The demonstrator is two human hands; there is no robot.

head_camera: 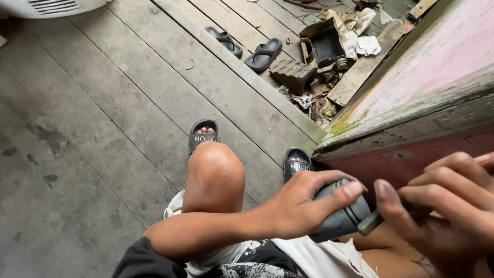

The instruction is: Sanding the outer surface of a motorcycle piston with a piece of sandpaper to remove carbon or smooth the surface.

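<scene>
Grey ribbed cylinder [342, 216]: dark, metal-looking, with grooves round its body; it lies over the person's lap, tilted, its far end towards the red wall; fully wrapped by one hand, touched at its end by the tool in the other
Left hand [298, 206]: closed round the cylinder, thumb along the near side, fingers [346, 189] curled over the top; forearm crossing the lap from the left
Right hand [447, 206]: closed on a small dull metal tool [371, 222]; thumb [387, 202] pressed down beside it, the other fingers bunched above; only the tool's short tip shows, so its kind cannot be told; the tip touches the cylinder's end
Lap: bare knee [215, 175] raised just left of the hands; pale shorts [309, 257] beneath; dark printed cloth at the lower edge
Feet: two black slides [203, 135] on the person's feet, resting on the boards; one ahead of the knee, the other just beside the base of the wall
Floor: weathered grey wooden planks [103, 128], stained in places
Wall: worn pink and red painted timber [427, 77] on the right, flaking, greenish at its lower edge
Far corner: a second pair of dark sandals [263, 53] lying unworn; near them a black box-shaped casing [324, 46], a ridged block [293, 74], crumpled rags [355, 25] and scrap, well apart from the hands
Top left: edge of a white vented casing [51, 6]
</scene>
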